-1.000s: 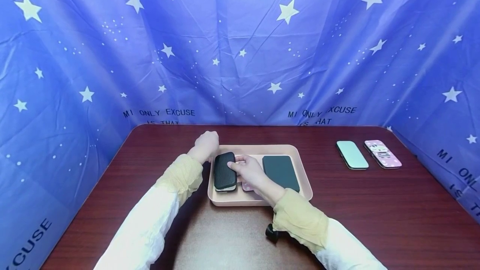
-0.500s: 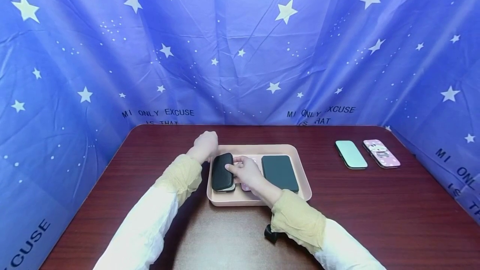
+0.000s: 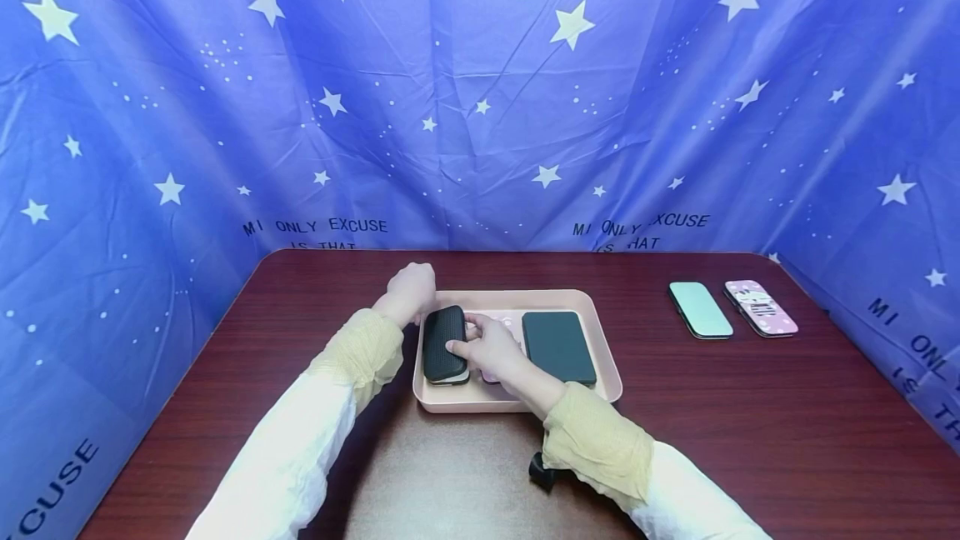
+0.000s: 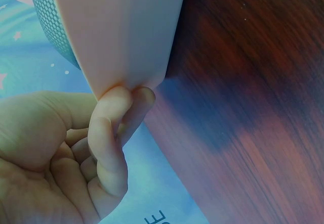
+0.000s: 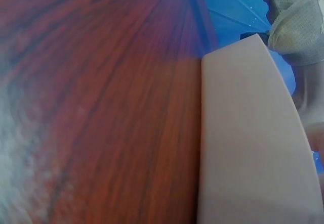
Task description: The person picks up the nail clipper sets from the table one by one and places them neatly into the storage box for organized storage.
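A pale pink tray (image 3: 525,298) stands on the table. My left hand (image 3: 412,290) pinches its far left corner; the left wrist view shows thumb and fingers at the tray wall (image 4: 121,42). With thumb on top and fingers at the right edge, my right hand (image 3: 498,348) holds a black ribbed flat case (image 3: 444,340) at the tray's left end. A pale edge shows beneath this case at its near end. Mostly hidden behind the right hand lies a pink patterned case (image 3: 490,377). On the right in the tray rests a dark green flat case (image 3: 558,346).
To the right on the dark red wooden table (image 3: 750,415) lie a mint-green case (image 3: 701,310) and a pink patterned case (image 3: 761,307). A blue star-printed curtain (image 3: 480,148) surrounds the table's back and sides. Something small and black (image 3: 542,472) sits by the right cuff.
The black case has shifted slightly left, and the right thumb has slid a little down along it. The left hand keeps its place at the tray corner.
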A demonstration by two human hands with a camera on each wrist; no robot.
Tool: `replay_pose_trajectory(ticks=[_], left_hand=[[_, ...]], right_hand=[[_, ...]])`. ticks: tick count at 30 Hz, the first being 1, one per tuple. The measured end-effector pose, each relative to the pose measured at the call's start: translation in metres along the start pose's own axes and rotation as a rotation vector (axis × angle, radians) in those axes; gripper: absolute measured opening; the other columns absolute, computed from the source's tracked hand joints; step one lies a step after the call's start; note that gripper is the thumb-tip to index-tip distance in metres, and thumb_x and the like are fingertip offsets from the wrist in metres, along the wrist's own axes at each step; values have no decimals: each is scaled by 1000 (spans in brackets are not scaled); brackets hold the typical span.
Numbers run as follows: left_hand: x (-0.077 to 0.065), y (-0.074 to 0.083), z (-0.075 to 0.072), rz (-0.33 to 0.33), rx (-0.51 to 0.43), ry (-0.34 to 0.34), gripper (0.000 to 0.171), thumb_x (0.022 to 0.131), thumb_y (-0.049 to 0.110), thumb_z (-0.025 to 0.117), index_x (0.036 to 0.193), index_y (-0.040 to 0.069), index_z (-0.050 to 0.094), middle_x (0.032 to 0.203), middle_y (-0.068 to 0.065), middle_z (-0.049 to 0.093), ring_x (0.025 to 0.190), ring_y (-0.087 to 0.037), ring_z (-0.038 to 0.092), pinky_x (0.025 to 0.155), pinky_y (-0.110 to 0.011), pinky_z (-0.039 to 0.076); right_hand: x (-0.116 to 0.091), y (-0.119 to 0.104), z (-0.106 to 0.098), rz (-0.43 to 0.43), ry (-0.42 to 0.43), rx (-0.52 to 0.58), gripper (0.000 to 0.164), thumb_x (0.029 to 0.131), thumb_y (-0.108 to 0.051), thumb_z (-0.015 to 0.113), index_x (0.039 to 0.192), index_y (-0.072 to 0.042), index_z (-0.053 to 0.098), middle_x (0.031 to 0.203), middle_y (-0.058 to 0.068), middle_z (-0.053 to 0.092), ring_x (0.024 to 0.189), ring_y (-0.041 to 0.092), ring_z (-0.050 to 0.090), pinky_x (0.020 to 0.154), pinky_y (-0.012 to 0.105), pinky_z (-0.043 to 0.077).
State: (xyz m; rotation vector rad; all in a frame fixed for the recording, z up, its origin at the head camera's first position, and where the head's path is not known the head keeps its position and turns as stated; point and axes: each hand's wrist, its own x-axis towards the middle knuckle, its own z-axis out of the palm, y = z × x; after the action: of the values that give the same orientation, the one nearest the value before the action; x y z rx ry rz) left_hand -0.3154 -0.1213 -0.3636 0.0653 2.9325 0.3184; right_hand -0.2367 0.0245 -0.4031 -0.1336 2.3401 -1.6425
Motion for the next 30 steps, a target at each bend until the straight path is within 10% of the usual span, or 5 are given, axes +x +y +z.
replay_pose_trajectory(ticks=[9,16,30], left_hand=[[0,2,-2,-16,11,-18,15,81,-2,58,94,-2,65,44,-4,60,38,-13,60,40,-25,50],[1,2,-1,-17,23,-22,13,79,-1,58,90,-1,64,43,-3,60,39,-13,60,42,-27,51],[4,2,1,-16,43,-23,19,74,-6,65,92,0,63,47,-4,62,41,-13,61,41,-27,51]], right_hand=[[0,-1,-3,-143,71,-278,57,78,-17,76,129,-3,54,75,1,59,65,8,55,57,21,45],[-4,0,-3,-199,23,-250,60,80,-10,73,132,6,47,75,5,55,40,11,60,38,26,49],[-9,-1,-8,-263,12,-334,47,80,-11,73,121,5,57,76,6,61,44,17,64,36,24,48]])
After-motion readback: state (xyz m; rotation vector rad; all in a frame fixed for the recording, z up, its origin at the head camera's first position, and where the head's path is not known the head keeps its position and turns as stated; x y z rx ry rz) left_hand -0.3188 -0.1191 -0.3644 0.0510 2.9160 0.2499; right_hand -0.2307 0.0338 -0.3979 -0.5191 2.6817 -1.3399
